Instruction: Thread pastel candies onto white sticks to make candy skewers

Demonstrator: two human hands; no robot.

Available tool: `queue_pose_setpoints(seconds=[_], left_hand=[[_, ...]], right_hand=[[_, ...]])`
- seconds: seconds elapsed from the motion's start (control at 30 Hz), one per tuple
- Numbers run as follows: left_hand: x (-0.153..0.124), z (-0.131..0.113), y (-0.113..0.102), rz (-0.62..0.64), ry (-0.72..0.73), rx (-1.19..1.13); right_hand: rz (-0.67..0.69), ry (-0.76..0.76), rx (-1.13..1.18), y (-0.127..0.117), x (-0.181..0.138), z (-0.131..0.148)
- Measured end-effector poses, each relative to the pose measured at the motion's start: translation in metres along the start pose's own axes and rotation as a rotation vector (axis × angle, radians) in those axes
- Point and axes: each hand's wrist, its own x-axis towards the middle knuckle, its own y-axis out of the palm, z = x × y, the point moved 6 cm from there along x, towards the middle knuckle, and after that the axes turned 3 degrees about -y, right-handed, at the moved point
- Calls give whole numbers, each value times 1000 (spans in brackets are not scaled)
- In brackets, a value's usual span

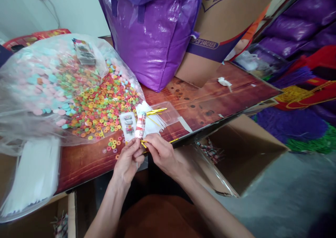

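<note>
Near the table's front edge, my left hand [129, 160] pinches the lower end of a small wrapped candy stick [140, 125], a clear-wrapped roll of coloured pieces held upright. My right hand [161, 153] is closed beside it, its fingertips on a short gold twist tie [143, 144] at the bottom of the wrapper. Just behind the candy stick lie white sticks [151, 123] with several gold twist ties [156, 111] on top. To the left of it is a flat printed label packet [128, 126]. Loose ring candies [113, 144] are scattered by my left hand.
A large clear bag [18, 87] of ring candies and pastel discs covers the table's left. Behind stand a purple bag [154, 38] and a carton [194, 66]. White sticks in plastic [35, 171] lie left; an open box [252, 157] sits below right.
</note>
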Motion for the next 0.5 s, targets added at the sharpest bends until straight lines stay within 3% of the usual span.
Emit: queue_pose_setpoints(seconds=[0.1, 0.2, 0.37, 0.5], left_hand=[[-1, 3, 1, 1, -52, -61], [-4, 9, 4, 28, -74, -79], [-5, 7, 9, 25, 79, 50], [-12, -9, 21, 88, 171, 214]], right_hand=[[-14, -225, -190, -1, -2, 9], [-77, -291, -297, -3, 0, 12], [-122, -182, -318, 3, 7, 15], [-150, -35, -164, 4, 9, 26]])
